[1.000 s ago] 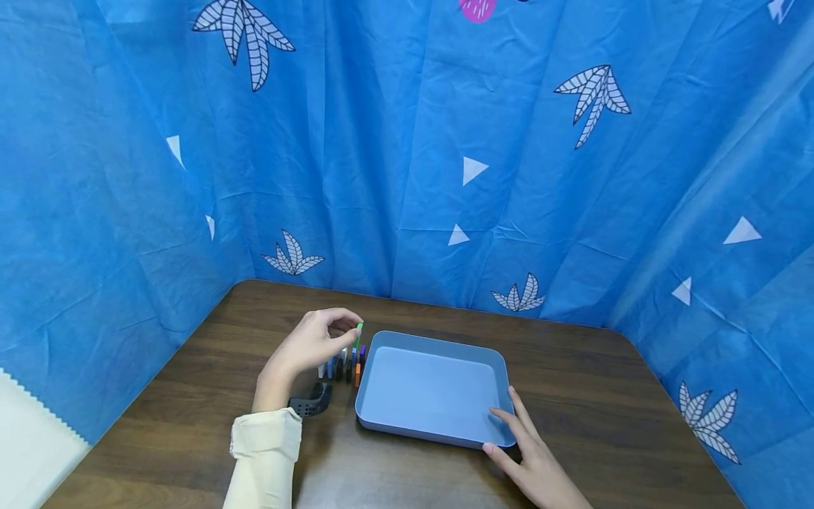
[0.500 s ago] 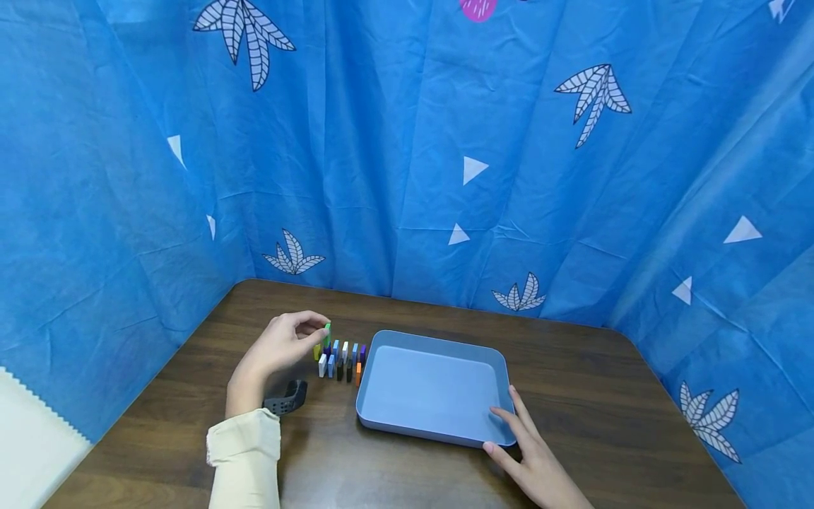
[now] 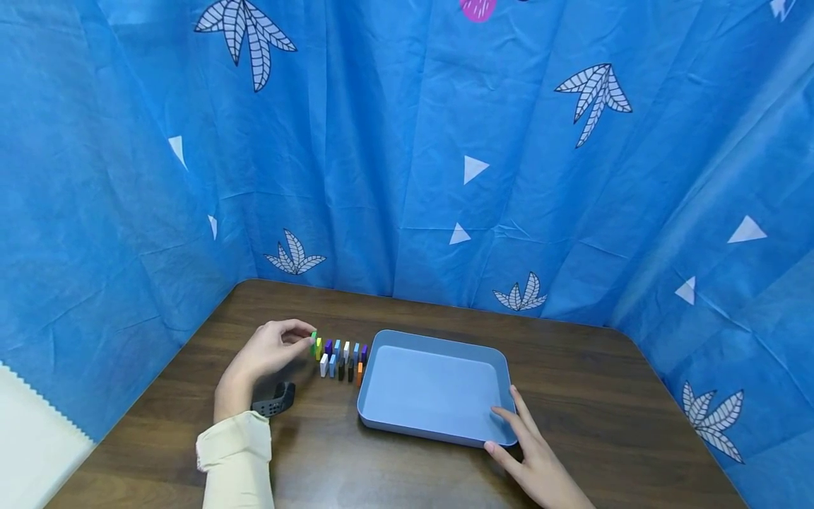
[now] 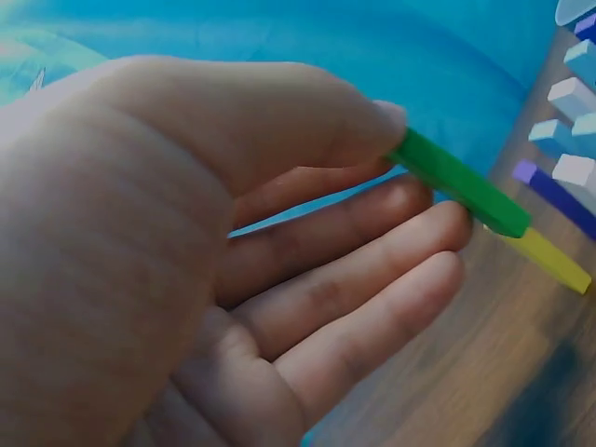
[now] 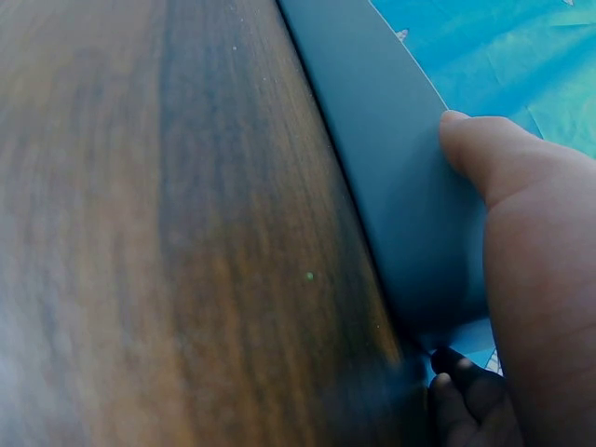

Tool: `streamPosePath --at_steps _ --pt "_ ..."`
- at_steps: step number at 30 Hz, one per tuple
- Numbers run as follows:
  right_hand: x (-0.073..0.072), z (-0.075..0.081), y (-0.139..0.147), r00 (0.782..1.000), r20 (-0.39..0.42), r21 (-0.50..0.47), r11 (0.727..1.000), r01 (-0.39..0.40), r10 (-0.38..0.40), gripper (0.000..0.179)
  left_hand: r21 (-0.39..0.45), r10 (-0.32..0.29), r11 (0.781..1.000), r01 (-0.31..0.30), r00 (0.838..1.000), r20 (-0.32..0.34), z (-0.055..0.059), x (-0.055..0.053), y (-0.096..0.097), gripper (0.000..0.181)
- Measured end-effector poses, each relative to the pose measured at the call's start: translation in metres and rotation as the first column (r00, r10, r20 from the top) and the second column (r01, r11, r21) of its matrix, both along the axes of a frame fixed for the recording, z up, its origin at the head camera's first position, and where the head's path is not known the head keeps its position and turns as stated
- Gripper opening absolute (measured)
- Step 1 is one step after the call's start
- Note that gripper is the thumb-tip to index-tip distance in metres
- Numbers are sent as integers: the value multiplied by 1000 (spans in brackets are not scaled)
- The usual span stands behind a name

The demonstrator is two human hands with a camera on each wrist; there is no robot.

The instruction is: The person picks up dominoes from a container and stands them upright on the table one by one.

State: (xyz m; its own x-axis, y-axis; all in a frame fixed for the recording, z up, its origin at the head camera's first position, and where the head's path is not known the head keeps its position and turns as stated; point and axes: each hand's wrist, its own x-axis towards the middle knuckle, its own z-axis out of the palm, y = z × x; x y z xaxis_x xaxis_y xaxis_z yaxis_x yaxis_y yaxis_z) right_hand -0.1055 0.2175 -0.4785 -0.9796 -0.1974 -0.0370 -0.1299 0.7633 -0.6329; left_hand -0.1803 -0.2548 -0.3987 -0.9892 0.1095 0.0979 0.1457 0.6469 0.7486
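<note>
My left hand pinches a small green domino-like block between thumb and fingertips. The block stands upright at the left end of a back row, beside a yellow block; whether they touch I cannot tell. To the right follow purple, light blue, white and other blocks, and a front row has a white block, black ones and an orange block. My right hand holds the near right corner of a grey-blue tray, thumb outside the near wall and index finger reaching over the rim.
The brown wooden table carries the tray just right of the blocks. A blue patterned curtain surrounds its back and sides. A black band is on the left wrist.
My left hand has moved left with the green block, from above the rows' right end near the tray, and lowered it beside the yellow block. The right hand stays at the tray corner.
</note>
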Motion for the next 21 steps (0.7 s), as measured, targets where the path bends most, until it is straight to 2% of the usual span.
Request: streamPosePath --at_steps 10,21 --pt "0 3 -1 1000 -2 0 1000 -2 2 63 0 -29 1000 29 999 43 -11 1 -8 27" --pt "0 2 -1 1000 14 2 1000 3 -3 64 26 -55 998 53 992 116 -24 -4 -6 24"
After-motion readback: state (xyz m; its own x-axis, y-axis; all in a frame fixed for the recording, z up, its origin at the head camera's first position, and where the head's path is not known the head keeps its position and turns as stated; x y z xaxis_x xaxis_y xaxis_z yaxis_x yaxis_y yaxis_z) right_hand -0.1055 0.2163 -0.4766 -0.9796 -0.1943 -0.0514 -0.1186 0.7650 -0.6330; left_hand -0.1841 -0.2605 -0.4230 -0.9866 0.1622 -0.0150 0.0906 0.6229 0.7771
